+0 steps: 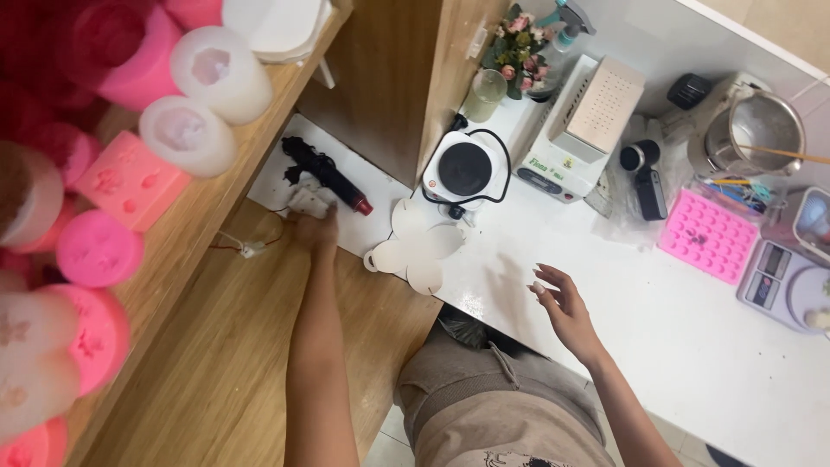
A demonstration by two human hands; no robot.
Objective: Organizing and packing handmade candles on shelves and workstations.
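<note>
My left hand (313,223) reaches down to a white power strip (309,201) on the low white surface, fingers closed on a white plug there. A black heat gun with a red tip (327,175) lies just beyond it. My right hand (562,303) hovers open above the white table (657,320), fingers spread, holding nothing. White flat mould pieces (415,246) lie at the table's corner between my hands.
A small black hotplate (465,169), a white machine (577,130), a pink silicone mould (707,235), a metal pot (761,130) and a scale (778,281) stand on the table. Pink and white cylindrical moulds (186,95) fill the wooden shelf at left.
</note>
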